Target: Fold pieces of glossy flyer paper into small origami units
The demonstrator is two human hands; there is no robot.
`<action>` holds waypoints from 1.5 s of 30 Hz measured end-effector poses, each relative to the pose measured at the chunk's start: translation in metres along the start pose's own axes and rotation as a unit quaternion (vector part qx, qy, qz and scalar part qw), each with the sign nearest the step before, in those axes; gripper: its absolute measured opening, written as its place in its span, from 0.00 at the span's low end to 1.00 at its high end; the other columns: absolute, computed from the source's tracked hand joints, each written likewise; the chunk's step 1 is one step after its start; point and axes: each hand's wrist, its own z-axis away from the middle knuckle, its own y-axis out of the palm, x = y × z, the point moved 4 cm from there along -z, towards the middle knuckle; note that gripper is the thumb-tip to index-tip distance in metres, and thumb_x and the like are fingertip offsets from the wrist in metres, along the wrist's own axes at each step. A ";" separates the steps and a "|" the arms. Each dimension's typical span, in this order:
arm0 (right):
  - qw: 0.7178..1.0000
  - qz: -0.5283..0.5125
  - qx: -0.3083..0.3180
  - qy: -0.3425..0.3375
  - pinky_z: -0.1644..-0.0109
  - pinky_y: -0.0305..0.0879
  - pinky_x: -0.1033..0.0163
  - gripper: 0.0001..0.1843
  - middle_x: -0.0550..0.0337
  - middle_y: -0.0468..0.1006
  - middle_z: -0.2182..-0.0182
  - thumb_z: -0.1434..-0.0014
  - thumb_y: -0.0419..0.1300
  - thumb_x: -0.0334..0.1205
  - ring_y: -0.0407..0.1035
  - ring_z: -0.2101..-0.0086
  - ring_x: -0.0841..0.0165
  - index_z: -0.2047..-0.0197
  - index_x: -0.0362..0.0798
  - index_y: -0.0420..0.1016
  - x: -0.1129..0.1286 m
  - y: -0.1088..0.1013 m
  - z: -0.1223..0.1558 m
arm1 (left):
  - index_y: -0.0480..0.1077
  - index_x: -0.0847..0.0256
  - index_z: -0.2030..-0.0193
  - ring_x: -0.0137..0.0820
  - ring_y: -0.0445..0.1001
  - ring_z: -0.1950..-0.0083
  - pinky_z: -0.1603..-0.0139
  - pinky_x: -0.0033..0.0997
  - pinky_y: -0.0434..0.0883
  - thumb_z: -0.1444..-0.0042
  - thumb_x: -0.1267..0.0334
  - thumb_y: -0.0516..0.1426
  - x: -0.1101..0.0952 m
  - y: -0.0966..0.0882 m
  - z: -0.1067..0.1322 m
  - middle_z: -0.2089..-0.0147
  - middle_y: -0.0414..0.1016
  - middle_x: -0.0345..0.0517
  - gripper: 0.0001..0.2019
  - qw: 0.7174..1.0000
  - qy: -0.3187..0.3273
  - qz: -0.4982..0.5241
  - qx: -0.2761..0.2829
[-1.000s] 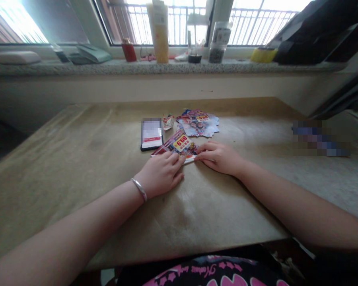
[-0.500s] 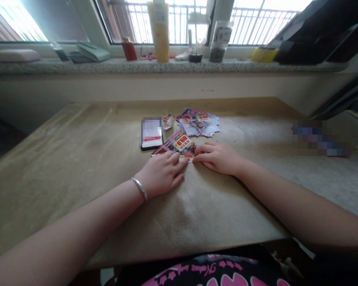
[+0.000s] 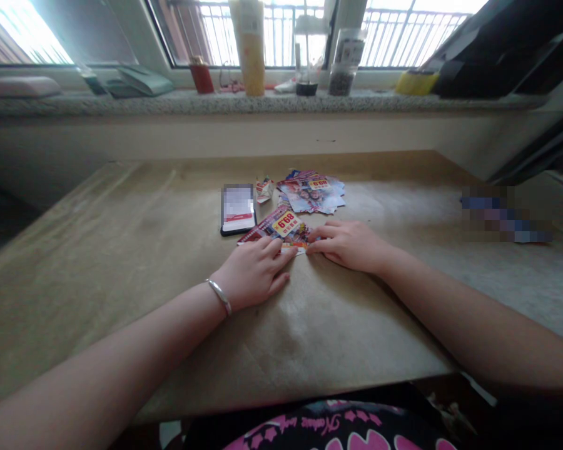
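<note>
A colourful printed paper flyer (image 3: pixel 288 224) with a yellow price patch lies on the table in front of me, turned at an angle. My left hand (image 3: pixel 256 272), a silver bangle at its wrist, rests flat over the flyer's near edge with fingers stretched out. At the right corner of the same paper, my right hand (image 3: pixel 349 244) has its fingers bent together on the edge; the thumb is partly hidden. Just beyond is a fanned pile of similar flyers (image 3: pixel 314 192). A small crumpled or folded printed paper piece (image 3: pixel 264 190) sits left of that pile.
A phone (image 3: pixel 238 209) with a blurred screen lies left of the flyer. On the table's (image 3: pixel 122 281) right side is a blurred bluish item (image 3: pixel 504 215). The windowsill (image 3: pixel 178 105) holds a red container (image 3: pixel 201 76), a tall yellow bottle (image 3: pixel 251 53) and clear containers (image 3: pixel 344 62).
My right hand has shifted very slightly up and right along the flyer's edge. The left hand and the papers stay almost where they were.
</note>
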 end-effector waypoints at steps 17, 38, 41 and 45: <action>0.999 -0.020 0.029 0.010 0.61 0.61 0.63 0.15 0.59 0.79 0.60 0.41 0.54 0.33 0.71 0.63 0.68 0.58 0.55 0.79 -0.011 -0.007 0.008 | 0.63 0.61 0.40 0.40 0.67 0.54 0.53 0.38 0.65 0.37 0.52 0.47 0.001 0.000 0.003 0.54 0.69 0.52 0.23 1.000 0.001 0.003 -0.001; 0.998 0.001 0.054 0.030 0.63 0.61 0.63 0.16 0.63 0.81 0.63 0.46 0.54 0.30 0.72 0.65 0.67 0.61 0.55 0.81 -0.026 -0.008 0.016 | 0.63 0.61 0.39 0.39 0.66 0.55 0.54 0.38 0.65 0.37 0.53 0.46 0.001 0.003 0.002 0.53 0.69 0.52 0.23 1.000 0.001 0.002 0.001; 0.998 -0.010 0.053 0.029 0.62 0.62 0.63 0.16 0.63 0.81 0.63 0.46 0.54 0.30 0.72 0.65 0.67 0.61 0.54 0.81 -0.026 -0.008 0.017 | 0.63 0.61 0.40 0.39 0.66 0.55 0.54 0.38 0.65 0.37 0.53 0.46 0.000 0.002 0.002 0.54 0.69 0.52 0.23 1.000 0.003 0.001 0.001; 0.998 -0.016 0.060 0.031 0.61 0.63 0.63 0.16 0.62 0.82 0.62 0.47 0.54 0.29 0.73 0.64 0.66 0.62 0.53 0.81 -0.028 -0.008 0.018 | 0.62 0.61 0.39 0.40 0.66 0.54 0.54 0.38 0.65 0.36 0.52 0.46 0.000 0.002 0.002 0.53 0.69 0.52 0.23 1.000 -0.002 -0.002 0.003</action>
